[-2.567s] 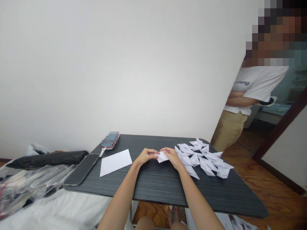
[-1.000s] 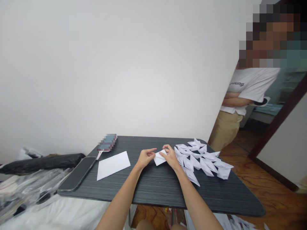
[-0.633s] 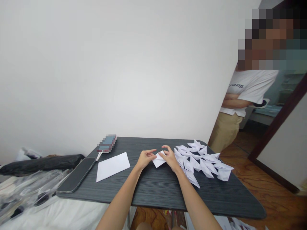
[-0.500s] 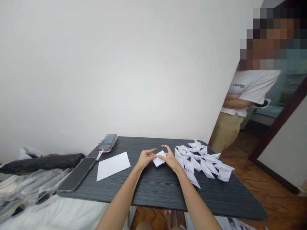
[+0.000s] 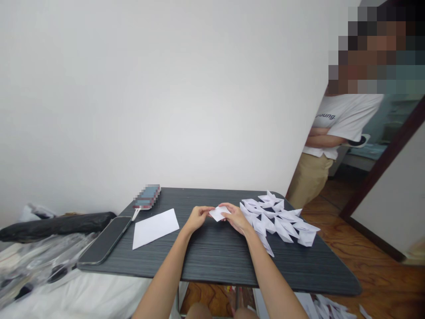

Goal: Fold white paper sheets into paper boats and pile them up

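My left hand (image 5: pixel 197 217) and my right hand (image 5: pixel 235 217) meet over the middle of a dark table (image 5: pixel 212 257). Both pinch a small folded piece of white paper (image 5: pixel 218 213) between fingertips, a little above the tabletop. Just right of my right hand lies a heap of several folded white paper shapes (image 5: pixel 280 219). A flat white sheet (image 5: pixel 154 227) lies to the left of my left hand.
A dark phone (image 5: pixel 104 240) lies at the table's left edge, with a small blurred object (image 5: pixel 147 196) behind it. A black bundle (image 5: pixel 56 223) and clear plastic lie on the left. A person in a white shirt (image 5: pixel 341 119) stands at the right by a doorway. Paper scraps (image 5: pixel 327 305) lie on the wooden floor.
The small paper has been folded smaller and lifted slightly between my fingertips. Both hands stay in the same spot; the view has shifted a little.
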`<state>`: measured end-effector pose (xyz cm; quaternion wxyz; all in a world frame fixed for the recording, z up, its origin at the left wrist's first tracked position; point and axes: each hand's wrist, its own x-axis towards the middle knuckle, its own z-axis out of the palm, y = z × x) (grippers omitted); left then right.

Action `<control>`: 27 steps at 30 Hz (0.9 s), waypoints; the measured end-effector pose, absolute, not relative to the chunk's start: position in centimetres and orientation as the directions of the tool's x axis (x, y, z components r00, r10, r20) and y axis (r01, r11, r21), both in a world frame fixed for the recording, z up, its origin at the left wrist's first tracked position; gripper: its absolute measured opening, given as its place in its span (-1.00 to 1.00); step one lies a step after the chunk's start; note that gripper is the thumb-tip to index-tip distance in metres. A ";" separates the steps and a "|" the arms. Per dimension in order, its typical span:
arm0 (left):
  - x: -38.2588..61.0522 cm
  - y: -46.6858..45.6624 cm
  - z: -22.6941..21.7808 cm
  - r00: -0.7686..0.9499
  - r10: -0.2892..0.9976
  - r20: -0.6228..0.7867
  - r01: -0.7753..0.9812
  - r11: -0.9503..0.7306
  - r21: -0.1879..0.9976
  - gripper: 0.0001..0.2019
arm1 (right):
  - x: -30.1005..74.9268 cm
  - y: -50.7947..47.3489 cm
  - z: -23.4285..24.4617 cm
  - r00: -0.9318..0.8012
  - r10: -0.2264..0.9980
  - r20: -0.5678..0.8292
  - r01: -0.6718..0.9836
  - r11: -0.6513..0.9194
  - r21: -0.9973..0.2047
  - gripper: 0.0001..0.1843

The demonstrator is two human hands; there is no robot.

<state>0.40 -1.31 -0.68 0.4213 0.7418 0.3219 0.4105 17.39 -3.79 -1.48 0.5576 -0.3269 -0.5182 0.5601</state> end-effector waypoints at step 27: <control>0.3 -1.8 0.0 0.561 0.828 -0.003 -0.086 0.062 0.994 -0.57 | 17.4 -4.0 -1.5 -0.297 0.942 0.157 -0.036 0.154 -0.987 -0.63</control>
